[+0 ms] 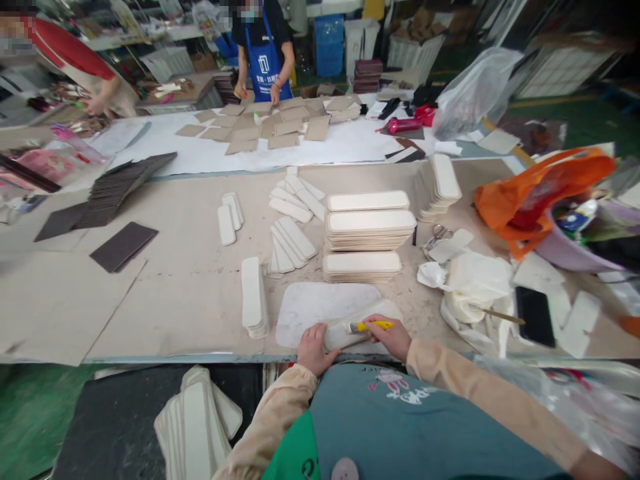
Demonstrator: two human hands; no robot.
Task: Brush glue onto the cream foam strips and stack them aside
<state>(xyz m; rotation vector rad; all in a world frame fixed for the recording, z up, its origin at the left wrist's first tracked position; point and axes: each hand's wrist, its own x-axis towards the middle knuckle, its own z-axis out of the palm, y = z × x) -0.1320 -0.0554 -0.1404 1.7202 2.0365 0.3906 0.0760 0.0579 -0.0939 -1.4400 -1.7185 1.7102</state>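
Observation:
My right hand [393,339] is closed round the yellow handle of a paintbrush [373,326]. The brush's bristles touch a pale strip [337,335] that lies near the table's front edge. My left hand [315,350] rests at the left end of this strip, and I cannot make out whether its fingers grip it. Beneath the strip is a whitish sheet [300,303] with rounded corners. To the left stands a stack of narrow white strips [254,293]. Just beyond the sheet are stacks of wider white rounded pieces [363,263].
Fanned white strips [293,243] lie mid-table; dark brown sheets [125,245] are at left. A white plastic bag [477,277], scissors [439,235], a phone [535,317] and an orange bag [540,190] occupy the right. More strips [195,420] sit below the table edge. Two people work across.

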